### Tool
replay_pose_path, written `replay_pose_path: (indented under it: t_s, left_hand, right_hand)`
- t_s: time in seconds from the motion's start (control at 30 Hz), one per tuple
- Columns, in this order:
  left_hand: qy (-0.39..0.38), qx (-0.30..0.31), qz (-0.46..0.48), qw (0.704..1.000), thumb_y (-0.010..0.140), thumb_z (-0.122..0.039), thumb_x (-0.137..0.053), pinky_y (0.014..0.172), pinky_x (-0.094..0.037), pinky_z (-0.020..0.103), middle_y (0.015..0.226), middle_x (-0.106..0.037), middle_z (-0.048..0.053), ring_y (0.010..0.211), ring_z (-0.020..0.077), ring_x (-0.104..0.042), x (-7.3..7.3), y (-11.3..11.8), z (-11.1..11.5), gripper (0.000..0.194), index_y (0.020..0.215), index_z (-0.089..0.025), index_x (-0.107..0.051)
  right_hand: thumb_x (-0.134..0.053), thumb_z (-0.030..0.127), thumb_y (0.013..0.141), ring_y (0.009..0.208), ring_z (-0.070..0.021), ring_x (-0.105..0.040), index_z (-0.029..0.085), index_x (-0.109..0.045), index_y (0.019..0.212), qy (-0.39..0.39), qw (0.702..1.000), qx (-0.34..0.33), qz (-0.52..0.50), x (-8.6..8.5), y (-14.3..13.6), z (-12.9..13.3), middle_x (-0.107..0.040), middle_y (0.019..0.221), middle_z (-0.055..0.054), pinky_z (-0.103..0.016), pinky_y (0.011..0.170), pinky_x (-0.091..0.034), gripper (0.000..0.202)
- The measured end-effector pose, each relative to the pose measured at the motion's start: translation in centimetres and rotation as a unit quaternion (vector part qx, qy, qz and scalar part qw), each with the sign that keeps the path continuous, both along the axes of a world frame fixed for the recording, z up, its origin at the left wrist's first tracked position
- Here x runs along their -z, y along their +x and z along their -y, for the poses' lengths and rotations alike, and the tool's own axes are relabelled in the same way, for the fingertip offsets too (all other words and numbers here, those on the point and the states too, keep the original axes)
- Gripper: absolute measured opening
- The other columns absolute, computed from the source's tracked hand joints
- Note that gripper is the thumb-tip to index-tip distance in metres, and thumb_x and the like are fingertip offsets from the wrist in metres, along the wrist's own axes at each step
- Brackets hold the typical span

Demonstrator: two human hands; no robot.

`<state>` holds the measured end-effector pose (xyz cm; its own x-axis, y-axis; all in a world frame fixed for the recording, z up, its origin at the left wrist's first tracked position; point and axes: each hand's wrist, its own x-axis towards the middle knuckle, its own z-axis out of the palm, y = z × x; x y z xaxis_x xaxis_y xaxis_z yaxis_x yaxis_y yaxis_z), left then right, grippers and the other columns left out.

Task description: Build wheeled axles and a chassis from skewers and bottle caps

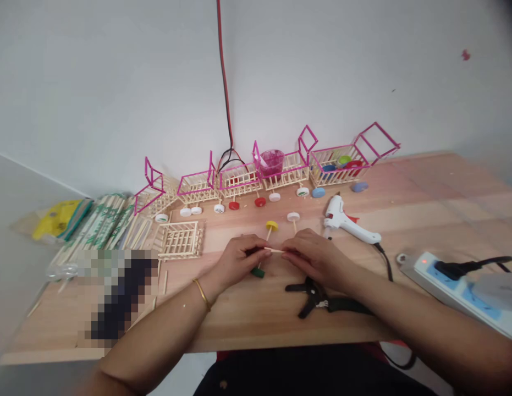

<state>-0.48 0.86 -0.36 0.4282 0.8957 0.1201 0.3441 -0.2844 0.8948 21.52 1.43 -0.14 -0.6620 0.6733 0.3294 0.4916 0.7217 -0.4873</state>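
A thin pale wooden stick [274,250] spans the gap between my hands. One end is pinched by my left hand [242,258], which has a gold bangle at its wrist. My right hand [312,257] grips the other end with its fingers closed. Just beyond the left fingers lies a yellow bottle cap [271,225] on a stick, and a green cap [258,272] shows below those fingers. A white cap [293,216] on another stick lies past my right hand, which hides its lower part. Nearest the right hand on the far side is a white glue gun [342,220].
Small stick carts [239,179] with magenta trim and cap wheels line the wall. An unpainted stick basket [179,240] and bundled sticks [101,220] lie left. Black wire cutters or pliers [311,297] sit under my right forearm. A power strip [457,286] with cords occupies the right.
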Motion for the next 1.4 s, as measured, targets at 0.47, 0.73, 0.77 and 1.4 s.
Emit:
replay_pose_path:
  t_s: [0.47, 0.73, 0.77, 1.4]
  left_hand:
    - [-0.176, -0.070, 0.151, 0.970, 0.074, -0.037, -0.068, 0.045, -0.035, 0.017, 0.057, -0.053, -0.003, 0.048, 0.0059, -0.044, 0.4, 0.3, 0.3, 0.026, 0.081, -0.012, -0.065]
    - [-0.233, -0.139, 0.326, 0.906, 0.071, -0.030, -0.072, 0.043, -0.030, 0.016, 0.059, -0.056, -0.003, 0.046, 0.0040, -0.045, 1.1, -0.4, -0.6, 0.023, 0.079, -0.013, -0.060]
    - [-0.236, -0.138, 0.335, 0.902, 0.072, -0.029, -0.072, 0.043, -0.030, 0.016, 0.059, -0.057, -0.003, 0.046, 0.0040, -0.045, 1.1, -0.4, -0.7, 0.022, 0.079, -0.013, -0.059]
    - [-0.254, -0.130, 0.356, 0.890, 0.070, -0.032, -0.074, 0.047, -0.034, 0.018, 0.060, -0.059, -0.002, 0.047, 0.0048, -0.048, 1.0, -0.3, -0.7, 0.026, 0.078, -0.013, -0.059]
  right_hand:
    - [-0.047, 0.029, 0.092, 0.078, -0.0175, -0.056, 0.017, -0.061, 0.095, 0.007, 0.999, -0.010, -0.036, -0.8, 0.4, -0.6, -0.064, 0.080, -0.006, -0.030, 0.072, -0.039, 0.018]
    - [-0.050, 0.032, 0.091, 0.082, -0.0213, -0.057, 0.022, -0.066, 0.090, 0.023, 0.989, 0.073, 0.124, -0.7, 1.4, -1.5, -0.069, 0.082, -0.005, -0.040, 0.079, -0.031, 0.019]
    - [-0.049, 0.031, 0.091, 0.083, -0.0215, -0.057, 0.022, -0.066, 0.089, 0.012, 0.990, 0.068, 0.124, -0.7, 1.4, -1.4, -0.069, 0.082, -0.005, -0.040, 0.079, -0.031, 0.019]
    - [-0.041, 0.027, 0.092, 0.105, -0.0203, -0.061, 0.020, -0.041, 0.132, -0.073, 0.987, 0.116, -0.089, 0.4, 2.0, -2.7, -0.066, 0.113, -0.010, -0.039, 0.091, -0.047, 0.040]
